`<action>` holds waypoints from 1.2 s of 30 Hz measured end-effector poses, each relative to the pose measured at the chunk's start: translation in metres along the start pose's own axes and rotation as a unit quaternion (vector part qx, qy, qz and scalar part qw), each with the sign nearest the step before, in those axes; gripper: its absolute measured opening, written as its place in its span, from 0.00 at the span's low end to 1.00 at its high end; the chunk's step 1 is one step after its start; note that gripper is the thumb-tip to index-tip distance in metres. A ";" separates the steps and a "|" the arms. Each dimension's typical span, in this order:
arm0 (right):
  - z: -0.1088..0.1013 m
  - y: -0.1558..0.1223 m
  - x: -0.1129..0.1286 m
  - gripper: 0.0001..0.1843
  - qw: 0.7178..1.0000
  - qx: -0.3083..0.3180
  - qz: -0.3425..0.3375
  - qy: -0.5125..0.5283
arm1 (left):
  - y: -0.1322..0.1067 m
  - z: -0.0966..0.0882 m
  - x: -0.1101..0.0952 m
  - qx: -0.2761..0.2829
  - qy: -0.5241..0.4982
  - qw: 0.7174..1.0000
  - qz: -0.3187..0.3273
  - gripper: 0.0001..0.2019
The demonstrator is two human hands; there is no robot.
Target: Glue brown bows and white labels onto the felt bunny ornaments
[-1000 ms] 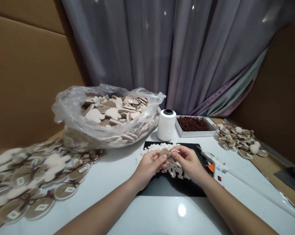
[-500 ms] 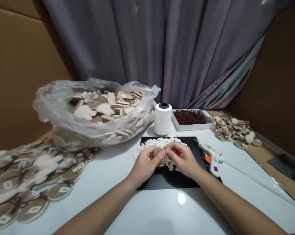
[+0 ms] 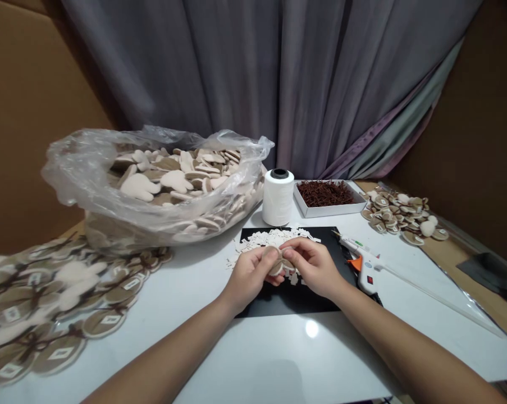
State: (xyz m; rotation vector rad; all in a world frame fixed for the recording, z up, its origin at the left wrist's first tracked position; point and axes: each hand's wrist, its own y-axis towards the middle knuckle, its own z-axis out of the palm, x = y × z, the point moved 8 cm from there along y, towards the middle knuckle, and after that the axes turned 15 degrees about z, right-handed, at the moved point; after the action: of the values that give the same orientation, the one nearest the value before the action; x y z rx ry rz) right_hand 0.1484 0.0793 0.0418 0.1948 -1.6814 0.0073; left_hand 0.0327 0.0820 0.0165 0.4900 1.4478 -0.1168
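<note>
Between my two hands is a small padded fabric piece [image 3: 284, 265], brown with a pale edge. My left hand [image 3: 247, 279] pinches its left side, thumb on top and fingers curled beneath. On the right side, my right hand [image 3: 316, 268] has thumb and fingertips closed on the same piece. Fingers cover much of its outline. It is held above a black mat [image 3: 287, 306] strewn with a heap of small white tags [image 3: 261, 238]. A white glue gun [image 3: 365, 264] with an orange trigger and a long glue stick lies right of my right hand.
A clear plastic bag [image 3: 80, 174] full of brown and cream padded pieces stands back left. Behind the mat are a white thread cone [image 3: 277, 199] and a box of dark brown ties [image 3: 327, 196]. Tagged pieces with brown bows [image 3: 59, 353] spread at left; another pile [image 3: 400, 216] lies right.
My hands have turned the fabric piece slightly, and my left thumb has shifted up onto it. The whole scene sits a little higher in view.
</note>
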 end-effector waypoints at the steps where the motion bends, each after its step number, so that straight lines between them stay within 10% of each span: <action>1: -0.001 0.000 0.000 0.10 1.000 -0.003 -0.002 -0.003 | 0.000 0.001 -0.003 0.005 0.008 1.000 0.010 0.17; 12: -0.003 -0.002 0.001 0.10 1.000 -0.004 -0.014 -0.003 | -0.001 -0.001 0.005 -0.004 -0.045 0.999 -0.021 0.21; 26: -0.010 -0.002 0.006 0.08 0.998 -0.014 -0.028 -0.056 | -0.001 -0.020 -0.030 -0.069 0.172 0.962 0.202 0.05; 36: -0.003 0.000 -0.003 0.10 0.998 0.041 0.035 0.037 | 0.003 -0.008 -0.018 -0.072 0.054 0.993 0.076 0.12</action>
State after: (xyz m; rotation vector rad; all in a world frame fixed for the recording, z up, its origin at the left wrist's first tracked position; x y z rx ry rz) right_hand 0.1521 0.0805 0.0393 0.1941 -1.6137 0.1353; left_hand 0.0238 0.0838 0.0344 0.4910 1.5064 0.1362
